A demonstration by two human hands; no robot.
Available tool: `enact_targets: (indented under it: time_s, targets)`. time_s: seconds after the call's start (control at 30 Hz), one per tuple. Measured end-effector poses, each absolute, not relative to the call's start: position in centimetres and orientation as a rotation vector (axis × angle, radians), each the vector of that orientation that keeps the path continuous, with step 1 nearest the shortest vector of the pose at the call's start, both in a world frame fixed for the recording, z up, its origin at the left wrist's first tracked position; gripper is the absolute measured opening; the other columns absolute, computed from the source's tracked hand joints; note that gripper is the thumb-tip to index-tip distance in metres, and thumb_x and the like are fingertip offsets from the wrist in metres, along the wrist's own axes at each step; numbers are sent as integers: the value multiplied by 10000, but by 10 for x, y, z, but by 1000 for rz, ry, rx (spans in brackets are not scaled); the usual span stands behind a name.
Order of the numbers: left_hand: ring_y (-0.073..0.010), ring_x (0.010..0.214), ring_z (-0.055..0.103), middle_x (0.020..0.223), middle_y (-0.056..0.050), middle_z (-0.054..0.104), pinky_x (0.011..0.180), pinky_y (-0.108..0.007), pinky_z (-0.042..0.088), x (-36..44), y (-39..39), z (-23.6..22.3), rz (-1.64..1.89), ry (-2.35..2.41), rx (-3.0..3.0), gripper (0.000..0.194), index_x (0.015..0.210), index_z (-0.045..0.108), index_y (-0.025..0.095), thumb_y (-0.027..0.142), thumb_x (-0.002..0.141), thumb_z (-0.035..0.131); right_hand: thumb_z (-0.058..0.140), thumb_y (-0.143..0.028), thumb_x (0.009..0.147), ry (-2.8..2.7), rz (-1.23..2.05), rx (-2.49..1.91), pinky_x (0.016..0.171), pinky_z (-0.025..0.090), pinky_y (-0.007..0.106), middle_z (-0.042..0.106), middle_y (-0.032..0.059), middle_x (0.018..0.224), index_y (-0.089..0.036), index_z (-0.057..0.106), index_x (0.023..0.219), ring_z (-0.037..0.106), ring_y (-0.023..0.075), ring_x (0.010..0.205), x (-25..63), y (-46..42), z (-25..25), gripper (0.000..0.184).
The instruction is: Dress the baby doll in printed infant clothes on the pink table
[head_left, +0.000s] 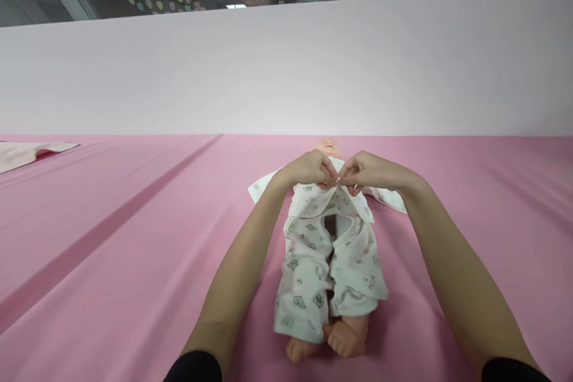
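Observation:
A baby doll (347, 337) lies on its back, feet toward me, in white patterned trousers (307, 274) and a matching top (308, 200). Over the doll's chest, my left hand (313, 168) pinches one front edge of the top. My right hand (369, 172) pinches the opposite edge, and the fingertips of both hands meet at the middle. Below them the front of the top parts in an upside-down V. The sleeves spread out to both sides. Whatever fastener may sit between my fingers is hidden.
A pink sheet (134, 262) with long creases covers the surface. At the far left lies a pale cloth (27, 154). A white wall (286, 71) rises behind the far edge, with dark glass and heart-shaped decorations above it.

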State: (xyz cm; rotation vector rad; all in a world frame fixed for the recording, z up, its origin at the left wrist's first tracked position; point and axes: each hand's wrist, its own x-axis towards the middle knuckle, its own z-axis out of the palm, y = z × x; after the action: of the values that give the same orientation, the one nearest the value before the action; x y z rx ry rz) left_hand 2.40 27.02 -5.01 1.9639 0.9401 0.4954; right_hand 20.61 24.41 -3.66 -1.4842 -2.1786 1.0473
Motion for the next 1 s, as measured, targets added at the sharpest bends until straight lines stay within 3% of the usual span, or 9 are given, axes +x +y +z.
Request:
enact_targets:
  time_s: [0.2,0.3,0.43,0.8,1.0]
  targets:
    - [-182,726,671,700,-37,669,715,-324,545,22,274,-57,505,877,1813,331,906,482,172,103,627,646,642,-160,692,-2089,1275,-1400,708,558,257,665,53,710,-138,651,692,651,173,735,209,252,-44,24]
    - [-180,701,672,690,-23,657,698,-310,543,23,274,-60,500,921,1800,371,947,450,185,90,632,621,612,-115,670,-2100,1343,-1401,717,564,262,677,47,715,-142,663,738,657,173,737,208,254,-48,89]
    - [-173,638,661,672,-17,646,651,-303,538,26,274,-63,497,1003,1860,377,952,449,180,65,622,594,583,-88,647,-2123,1440,-1386,701,569,258,692,49,745,-149,676,785,663,182,772,205,256,-52,177]
    - [-177,684,666,702,-25,662,628,-276,531,27,274,-63,377,957,1916,271,849,482,193,98,615,582,629,-116,631,-2131,1182,-1482,650,569,238,685,57,752,-136,658,676,659,177,711,200,256,-56,58]
    - [-158,685,660,749,-25,674,643,-265,527,24,275,-63,343,892,1920,270,829,479,178,45,604,548,664,-201,651,-2157,1109,-1561,574,556,226,654,59,628,-128,684,651,632,161,612,201,258,-58,76]
